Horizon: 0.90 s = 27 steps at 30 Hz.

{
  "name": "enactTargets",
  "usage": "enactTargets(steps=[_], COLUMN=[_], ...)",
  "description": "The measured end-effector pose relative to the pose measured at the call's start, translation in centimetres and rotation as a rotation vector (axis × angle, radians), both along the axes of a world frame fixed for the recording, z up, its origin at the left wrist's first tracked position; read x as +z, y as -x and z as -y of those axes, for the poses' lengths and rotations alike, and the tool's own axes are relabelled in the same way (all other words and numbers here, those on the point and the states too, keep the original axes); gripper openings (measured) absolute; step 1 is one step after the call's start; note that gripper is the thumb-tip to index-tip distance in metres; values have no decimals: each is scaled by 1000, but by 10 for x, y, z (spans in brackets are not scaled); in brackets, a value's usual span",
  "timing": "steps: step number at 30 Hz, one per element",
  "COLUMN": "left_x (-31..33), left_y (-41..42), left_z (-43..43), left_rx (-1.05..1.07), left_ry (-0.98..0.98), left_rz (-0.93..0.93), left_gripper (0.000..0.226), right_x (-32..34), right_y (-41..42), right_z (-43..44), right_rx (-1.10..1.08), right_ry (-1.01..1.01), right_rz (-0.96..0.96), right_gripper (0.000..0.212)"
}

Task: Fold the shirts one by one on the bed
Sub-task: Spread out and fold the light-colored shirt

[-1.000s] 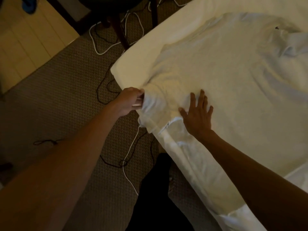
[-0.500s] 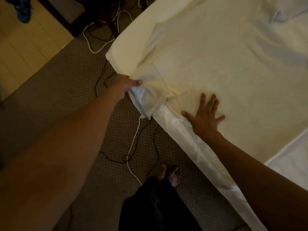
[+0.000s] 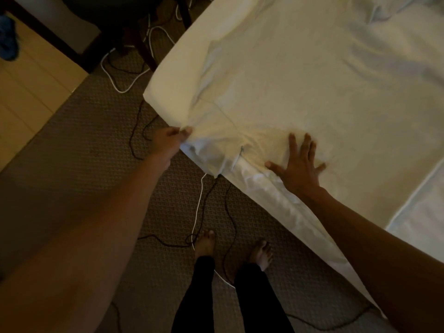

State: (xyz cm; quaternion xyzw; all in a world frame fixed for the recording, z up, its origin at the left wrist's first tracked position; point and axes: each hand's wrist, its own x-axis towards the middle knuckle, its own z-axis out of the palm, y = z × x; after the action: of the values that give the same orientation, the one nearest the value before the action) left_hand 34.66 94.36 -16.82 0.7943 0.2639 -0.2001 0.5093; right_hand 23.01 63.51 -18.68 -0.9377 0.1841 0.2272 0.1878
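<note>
Pinching the shirt (image 3: 300, 80) by its sleeve (image 3: 211, 155), the left hand (image 3: 171, 140) sits just off the near corner of the bed (image 3: 173, 75). Its grip is thumb and fingertips pressed together on the cloth, where the sleeve hangs over the bed's edge. The right hand (image 3: 299, 164) lies flat on the shirt near that same edge. Its grip is spread, fingers straight and fanned, palm down on the fabric and pinching nothing. The two hands are apart, with the bunched sleeve and its hem between them.

The shirt is pale and lies spread wide across the bed, with soft creases running toward the pinched corner. Its far end runs out of view at the top right.

Below, two bare feet (image 3: 205, 243) in dark trousers stand on patterned carpet (image 3: 84, 152) beside the bed. A white cable (image 3: 198, 207) and thin black cables (image 3: 227, 212) trail across the carpet by the feet. Dark furniture legs (image 3: 144, 49) stand past the bed's corner, and a lighter floor (image 3: 28, 92) borders the carpet on the left.
</note>
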Motion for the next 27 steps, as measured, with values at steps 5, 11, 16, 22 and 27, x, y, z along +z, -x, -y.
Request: enactTargets(steps=[5,11,16,22,27], left_x=[-10,-35,-35,-37,-35], left_y=[9,14,15,32,30], left_z=[-10,-27,-20,-35,-46], left_rx=[-234,-328,-301,-400,-284], left_ry=[88,-55,-26,111,99], left_rz=[-214,-107,-44,-186,-242], left_gripper=[49,22,20,37,34], right_x=[3,-2,-4,-5,8], right_y=[2,29,34,36,59], right_z=[-13,-29,-37,-52,-43], right_rx=[-87,-67,-104,-183,-265], right_ry=[-31,40,72,106,102], right_rz=[17,129,181,167,290], right_gripper=[93,63,59,56,35])
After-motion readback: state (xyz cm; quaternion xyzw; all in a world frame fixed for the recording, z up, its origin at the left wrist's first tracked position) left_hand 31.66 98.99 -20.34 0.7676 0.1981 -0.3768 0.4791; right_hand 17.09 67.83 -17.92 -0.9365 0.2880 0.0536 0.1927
